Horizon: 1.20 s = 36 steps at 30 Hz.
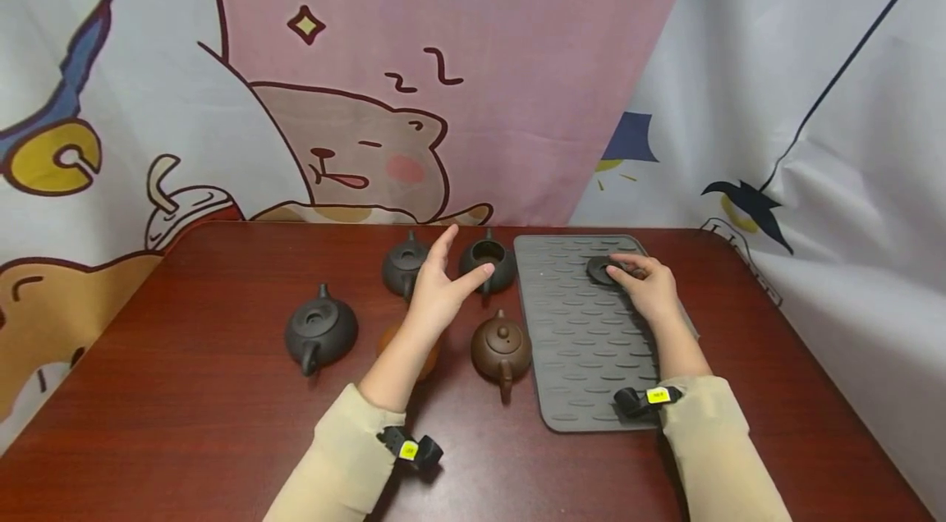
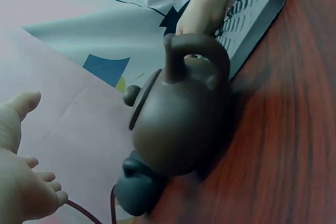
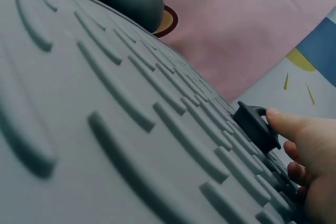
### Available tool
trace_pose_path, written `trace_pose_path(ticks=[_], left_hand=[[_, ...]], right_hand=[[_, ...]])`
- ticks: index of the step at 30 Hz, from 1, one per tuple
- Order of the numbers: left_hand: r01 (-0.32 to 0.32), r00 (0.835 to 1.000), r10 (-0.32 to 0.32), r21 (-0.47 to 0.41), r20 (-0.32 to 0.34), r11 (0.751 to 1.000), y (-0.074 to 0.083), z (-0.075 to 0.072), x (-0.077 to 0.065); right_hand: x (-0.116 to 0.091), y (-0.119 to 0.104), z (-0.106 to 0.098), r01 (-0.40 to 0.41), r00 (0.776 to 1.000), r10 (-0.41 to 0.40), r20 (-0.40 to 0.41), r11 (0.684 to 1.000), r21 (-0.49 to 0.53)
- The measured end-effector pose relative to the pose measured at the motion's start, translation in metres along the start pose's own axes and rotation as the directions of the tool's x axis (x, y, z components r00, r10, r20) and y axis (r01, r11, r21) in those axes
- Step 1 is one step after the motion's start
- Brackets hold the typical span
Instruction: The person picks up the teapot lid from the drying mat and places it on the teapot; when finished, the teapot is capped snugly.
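My right hand [image 1: 654, 288] pinches a small black teapot lid [image 1: 600, 270] by its raised grip, low over the far part of the grey ridged mat [image 1: 584, 341]. In the right wrist view the lid [image 3: 256, 127] is tilted, the thumb against its grip. Fingers apart and holding nothing, my left hand [image 1: 438, 288] hovers above the teapots. Just right of it stands a dark teapot [image 1: 497, 272] with an uncovered mouth. A brown lidded teapot [image 1: 491, 354] sits nearer, beside the mat. Beneath my left forearm an orange teapot [image 1: 388, 337] is mostly hidden.
Behind the left hand is another dark teapot [image 1: 399, 266], partly covered. Farther left, a dark teapot [image 1: 321, 333] stands alone on the reddish-brown table [image 1: 199, 391]. A printed curtain [image 1: 532, 79] hangs along the table's far edge and right side.
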<state>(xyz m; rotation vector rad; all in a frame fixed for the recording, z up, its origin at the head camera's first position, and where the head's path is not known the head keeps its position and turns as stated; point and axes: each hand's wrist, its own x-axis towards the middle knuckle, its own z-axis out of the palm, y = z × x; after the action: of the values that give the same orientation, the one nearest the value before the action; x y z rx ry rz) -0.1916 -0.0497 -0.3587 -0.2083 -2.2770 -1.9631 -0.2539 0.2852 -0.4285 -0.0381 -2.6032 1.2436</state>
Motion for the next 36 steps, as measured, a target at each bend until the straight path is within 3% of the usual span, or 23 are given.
trace_pose_path(ticks=[10,17,28,36], left_hand=[[0.048,0.998,-0.049,-0.007,-0.049,0.999,-0.003,0.027,0.004],[0.065,0.987,-0.064,0.000,-0.150,0.998,-0.022,0.040,0.013],[0.131,0.969,-0.131,-0.016,-0.211,0.991,-0.051,0.049,0.018],[0.131,0.961,-0.129,-0.010,-0.243,0.991,-0.061,0.053,0.018]], right_hand=[[0.002,0.001,0.003,0.018,1.000,-0.018,-0.017,1.000,-0.017],[0.002,0.002,0.003,0.028,0.999,-0.028,-0.030,0.999,-0.016],[0.000,0.000,0.003,0.053,0.997,-0.054,-0.046,0.998,-0.014],[0.000,0.002,0.005,0.078,0.994,-0.079,-0.074,0.997,-0.011]])
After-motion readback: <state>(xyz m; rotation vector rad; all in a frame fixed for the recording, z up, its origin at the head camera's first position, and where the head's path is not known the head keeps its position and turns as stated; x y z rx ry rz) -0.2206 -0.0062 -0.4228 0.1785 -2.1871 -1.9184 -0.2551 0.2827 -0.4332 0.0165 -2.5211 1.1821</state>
